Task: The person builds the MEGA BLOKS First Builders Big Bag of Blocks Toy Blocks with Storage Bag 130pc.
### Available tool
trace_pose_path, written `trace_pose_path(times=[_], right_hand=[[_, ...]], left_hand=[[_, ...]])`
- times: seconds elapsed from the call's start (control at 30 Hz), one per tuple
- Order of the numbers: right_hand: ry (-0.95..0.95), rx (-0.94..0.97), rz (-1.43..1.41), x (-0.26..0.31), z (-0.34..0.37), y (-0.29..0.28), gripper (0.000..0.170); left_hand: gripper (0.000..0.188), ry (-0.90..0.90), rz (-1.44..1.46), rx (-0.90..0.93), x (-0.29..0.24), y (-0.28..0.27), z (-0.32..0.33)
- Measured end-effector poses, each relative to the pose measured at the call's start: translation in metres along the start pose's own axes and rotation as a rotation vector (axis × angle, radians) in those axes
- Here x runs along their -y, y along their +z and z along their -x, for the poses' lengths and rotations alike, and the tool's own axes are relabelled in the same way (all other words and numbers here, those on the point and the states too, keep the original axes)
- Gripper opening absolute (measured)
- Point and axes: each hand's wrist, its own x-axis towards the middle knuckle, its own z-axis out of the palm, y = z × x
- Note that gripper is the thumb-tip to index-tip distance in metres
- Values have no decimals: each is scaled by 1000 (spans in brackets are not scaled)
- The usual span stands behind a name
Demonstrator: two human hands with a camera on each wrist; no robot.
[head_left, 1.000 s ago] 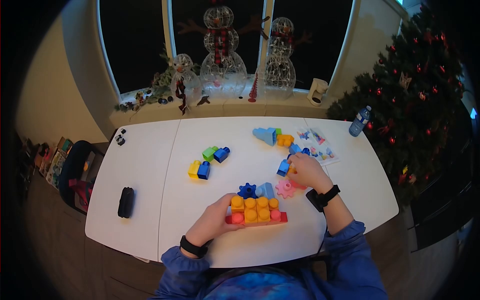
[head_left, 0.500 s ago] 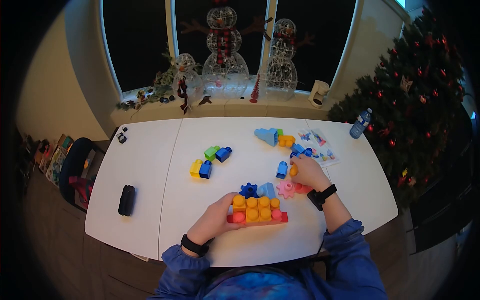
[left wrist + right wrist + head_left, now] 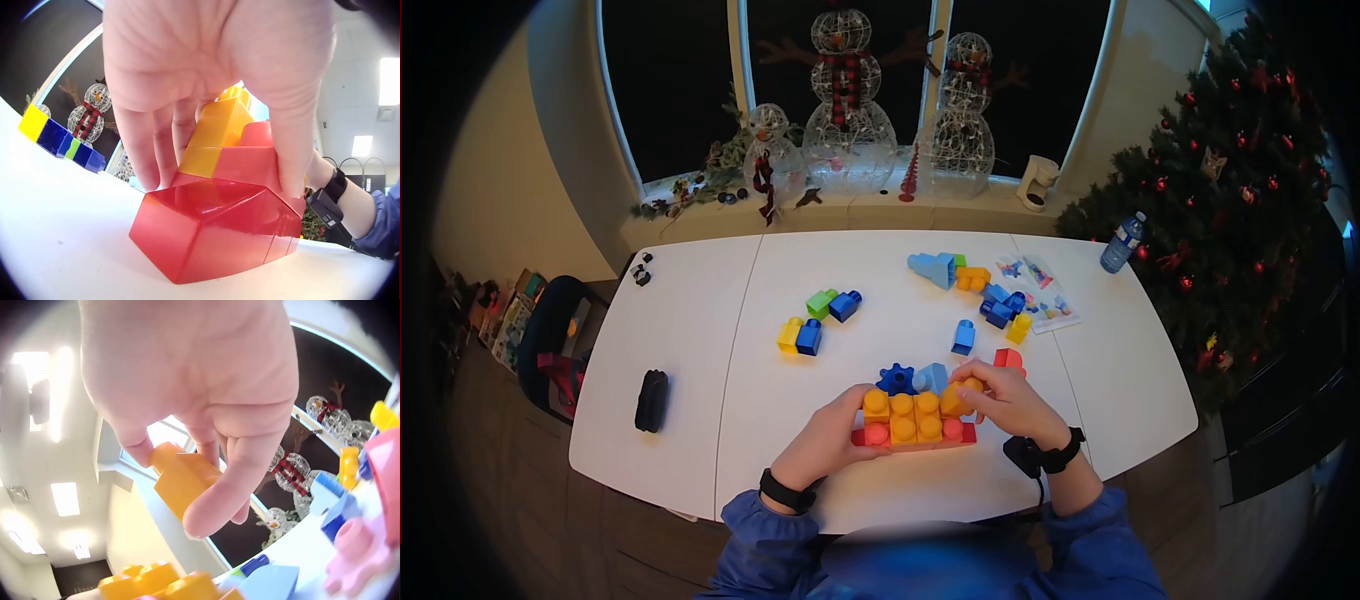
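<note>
My left hand [image 3: 824, 440] grips the left end of a block assembly with orange blocks [image 3: 903, 420] on top of a red and pink base; in the left wrist view its fingers and thumb straddle the red base [image 3: 212, 225]. An orange block [image 3: 186, 481] is pinched between the thumb and fingers of my right hand [image 3: 194, 381], above the assembly [image 3: 150, 584] in the right wrist view. In the head view my right hand [image 3: 1012, 402] is at the assembly's right end; whether the pinched block touches it, I cannot tell.
Behind the assembly lie a dark blue gear [image 3: 895, 378] and a light blue block [image 3: 931, 378]. A blue block [image 3: 964, 338], a yellow block [image 3: 1019, 328] and a picture sheet [image 3: 1050, 308] are farther right. A bottle [image 3: 1122, 243] and black case [image 3: 652, 401] stand at the sides.
My right hand has moved from the blocks on the right down and left to the assembly, bringing an orange block with it. A yellow block now shows where it was. The left hand keeps its grip.
</note>
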Motion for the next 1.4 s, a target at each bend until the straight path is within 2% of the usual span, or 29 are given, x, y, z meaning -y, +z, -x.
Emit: trace_pose_path(times=[0.1,0.3,0.4,0.5,0.7,0.8,0.9,0.93,1.0,1.07,1.17,1.27,1.4], right_hand=[[-262,44,240,-9,4,5,31],[-176,63,236,-3,0,4,25],[-109,68,373,13,0,15,25],[-75,22,445,26,-4,25,27],[-26,110,429,25,-12,19,32],[-72,166,382,24,-13,12,34],[-259,173,334,7,-37,-15,38],[-107,105,330,22,-47,-30,42],[-115,-143,548,36,-69,-55,46],[-166,-275,785,-1,-113,-85,49],[-57,-258,994,-31,-151,-104,44],[81,-189,1116,-61,-177,-104,40],[82,-152,1123,-91,-197,-101,36]], left_hand=[[75,-1,10,-4,1,1,0],[75,10,-19,-5,-3,0,-1],[75,14,-16,-10,-3,0,0],[75,14,-12,-9,-6,-1,-1],[75,27,-12,-11,-2,-1,0],[75,23,-22,-13,-2,0,-1],[75,8,1,-5,2,1,0],[75,2,15,-2,3,2,0],[75,-4,4,2,0,0,0],[75,-10,2,6,-2,-1,0],[74,-23,18,14,-2,-1,0],[74,-31,25,16,-3,-1,0],[74,-14,17,15,-4,-3,0]])
